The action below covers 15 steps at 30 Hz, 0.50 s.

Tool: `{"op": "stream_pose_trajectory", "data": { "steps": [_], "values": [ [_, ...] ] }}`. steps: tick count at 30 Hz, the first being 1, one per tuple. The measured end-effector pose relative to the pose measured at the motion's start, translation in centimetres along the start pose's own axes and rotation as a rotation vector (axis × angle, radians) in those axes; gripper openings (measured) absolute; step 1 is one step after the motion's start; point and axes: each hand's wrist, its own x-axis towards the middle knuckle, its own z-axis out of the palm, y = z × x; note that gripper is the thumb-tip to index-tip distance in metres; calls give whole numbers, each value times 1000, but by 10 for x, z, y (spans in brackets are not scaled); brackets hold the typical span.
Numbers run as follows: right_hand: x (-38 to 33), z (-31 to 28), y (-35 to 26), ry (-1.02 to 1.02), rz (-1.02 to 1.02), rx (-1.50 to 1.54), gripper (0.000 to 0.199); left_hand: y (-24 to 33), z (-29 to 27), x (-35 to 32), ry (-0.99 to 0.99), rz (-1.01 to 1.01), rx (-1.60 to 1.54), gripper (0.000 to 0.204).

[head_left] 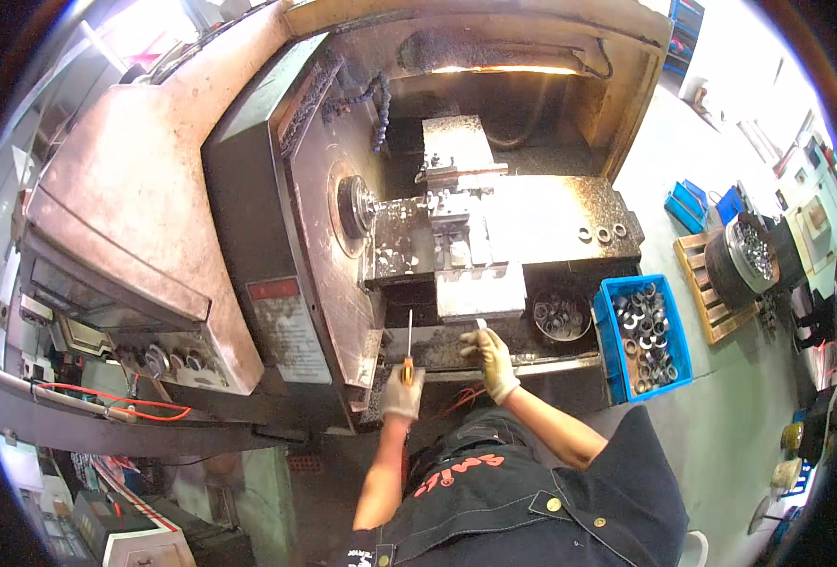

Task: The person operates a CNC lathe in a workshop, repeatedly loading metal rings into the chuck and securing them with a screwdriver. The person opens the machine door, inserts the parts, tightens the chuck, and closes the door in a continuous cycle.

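My left hand (pixel 401 394), in a light work glove, is closed round the orange handle of a screwdriver (pixel 410 333). Its thin metal shaft points up and away from me, in front of the lathe's open work area. To the right, my right hand (pixel 494 363), gloved too, is raised with curled fingers. A small pale piece shows at its fingertips, too small to name. Beyond the hands are the lathe's chuck (pixel 355 207) on the left and the tool slide (pixel 480 291) in the middle. The hands touch neither.
Several metal rings (pixel 603 233) sit on the machine's right-hand ledge. A round pan (pixel 562 319) of rings stands below it. Right of me is a blue crate (pixel 680 364) full of rings, and farther off a drum (pixel 745 257) of metal parts by a wooden pallet (pixel 704 298).
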Motion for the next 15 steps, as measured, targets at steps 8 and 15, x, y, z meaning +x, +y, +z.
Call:
{"op": "stream_pose_trajectory", "data": {
  "steps": [8,15],
  "values": [
    [8,-41,19,69,252,84,38,54,25,127,-47,-76,234,40],
    [52,-21,-4,-197,178,-11,40,96,36,195,-64,-117,283,41]
  ]
}}
